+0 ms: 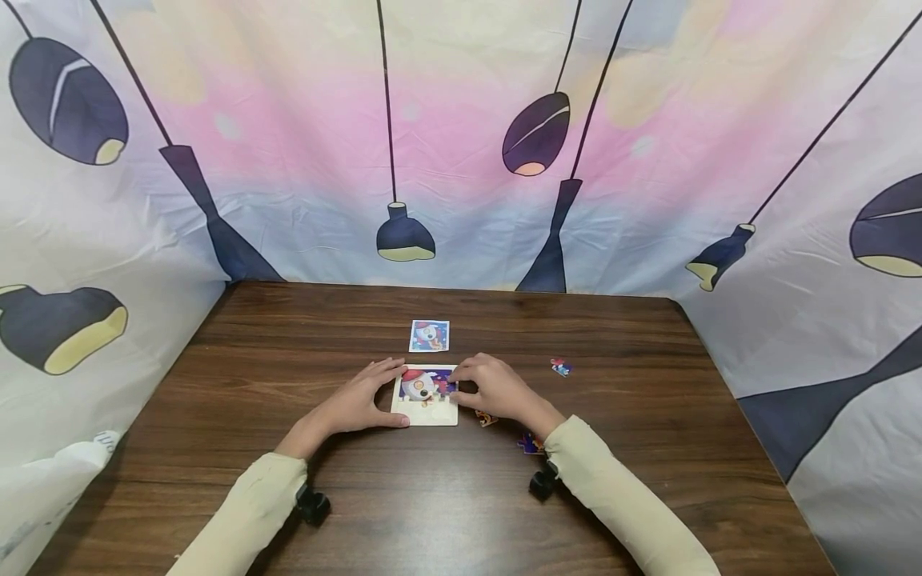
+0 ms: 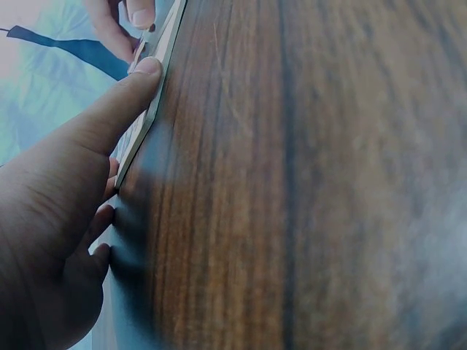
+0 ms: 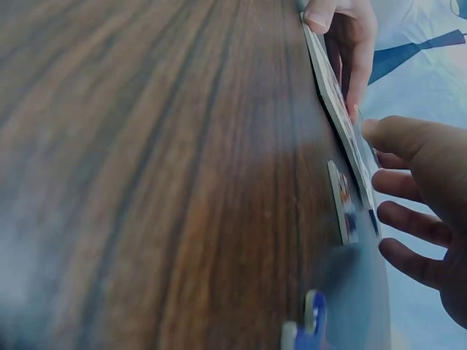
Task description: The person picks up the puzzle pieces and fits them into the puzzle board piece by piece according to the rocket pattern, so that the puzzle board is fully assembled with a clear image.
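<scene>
A jigsaw puzzle board [image 1: 432, 414] with a pale frame lies on the table; its upper half shows a cartoon animal with a red hat, its lower half is bare. My left hand [image 1: 358, 398] holds the board by its left side, thumb [image 2: 148, 69] on the near corner and fingers at the far corner. Over the board's right side, my right hand [image 1: 495, 389] pinches a puzzle piece [image 2: 139, 55] between thumb and index finger. That piece looks thin and tilted in the left wrist view; its picture is mostly hidden by the fingers.
Behind the board lies a small picture card [image 1: 429, 336]. Loose puzzle pieces lie to the right: an orange one [image 1: 486, 418] beside the board, a purple one [image 1: 531, 444] near the right wrist, a red and blue one [image 1: 560, 367] farther back. Printed curtains surround the wooden table [image 1: 432, 512].
</scene>
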The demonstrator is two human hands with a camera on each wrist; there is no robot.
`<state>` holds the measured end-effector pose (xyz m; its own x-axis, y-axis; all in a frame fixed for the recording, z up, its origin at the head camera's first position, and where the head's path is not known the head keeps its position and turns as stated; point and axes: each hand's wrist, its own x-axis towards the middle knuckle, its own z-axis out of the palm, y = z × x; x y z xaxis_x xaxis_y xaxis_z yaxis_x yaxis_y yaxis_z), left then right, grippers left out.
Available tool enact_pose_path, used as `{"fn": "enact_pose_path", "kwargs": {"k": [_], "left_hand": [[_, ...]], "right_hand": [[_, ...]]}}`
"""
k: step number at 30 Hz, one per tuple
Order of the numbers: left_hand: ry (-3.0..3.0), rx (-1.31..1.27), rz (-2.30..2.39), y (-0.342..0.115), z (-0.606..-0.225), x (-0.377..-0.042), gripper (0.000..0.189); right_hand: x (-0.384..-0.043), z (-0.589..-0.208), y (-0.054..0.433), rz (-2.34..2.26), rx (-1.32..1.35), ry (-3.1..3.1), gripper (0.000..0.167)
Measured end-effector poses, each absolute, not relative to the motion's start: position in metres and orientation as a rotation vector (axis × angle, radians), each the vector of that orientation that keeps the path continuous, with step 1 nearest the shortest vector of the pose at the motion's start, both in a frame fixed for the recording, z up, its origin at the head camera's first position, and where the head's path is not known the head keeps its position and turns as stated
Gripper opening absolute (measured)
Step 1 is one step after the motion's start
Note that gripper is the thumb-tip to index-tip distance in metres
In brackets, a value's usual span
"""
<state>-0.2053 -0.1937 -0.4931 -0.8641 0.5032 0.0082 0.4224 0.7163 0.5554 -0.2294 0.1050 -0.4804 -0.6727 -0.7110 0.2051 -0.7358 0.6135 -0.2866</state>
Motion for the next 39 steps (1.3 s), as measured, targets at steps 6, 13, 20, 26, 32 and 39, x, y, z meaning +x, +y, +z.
{"fn": "enact_pose_path", "kwargs": {"k": [6,13,20,26,32,39], "left_hand": [[2.769,0.747,0.848,-0.193,-0.492,-0.205,0.102],[2.76,0.737,0.86,-0.193,-0.491,-0.204,0.102],[2.758,0.736,0.867,-0.193,-0.491,-0.204,0.102],[2.76,0.747,0.876,-0.194,-0.492,-0.204,0.101],[2.762,0.75,0.88,-0.194,-0.492,-0.204,0.101],[2.759,0.721,0.858,-0.193,-0.491,-0.205,0.103]], "right_hand": [[-0.231,-0.48,0.098,0.486,1.23,-2.835,0.035],[-0.231,-0.478,0.096,0.508,1.209,-2.844,0.035],[-0.23,-0.478,0.092,0.477,1.215,-2.819,0.03],[-0.23,-0.479,0.088,0.447,1.21,-2.814,0.025],[-0.229,-0.478,0.086,0.453,1.207,-2.813,0.025],[-0.23,-0.478,0.085,0.426,1.189,-2.801,0.024]]}}
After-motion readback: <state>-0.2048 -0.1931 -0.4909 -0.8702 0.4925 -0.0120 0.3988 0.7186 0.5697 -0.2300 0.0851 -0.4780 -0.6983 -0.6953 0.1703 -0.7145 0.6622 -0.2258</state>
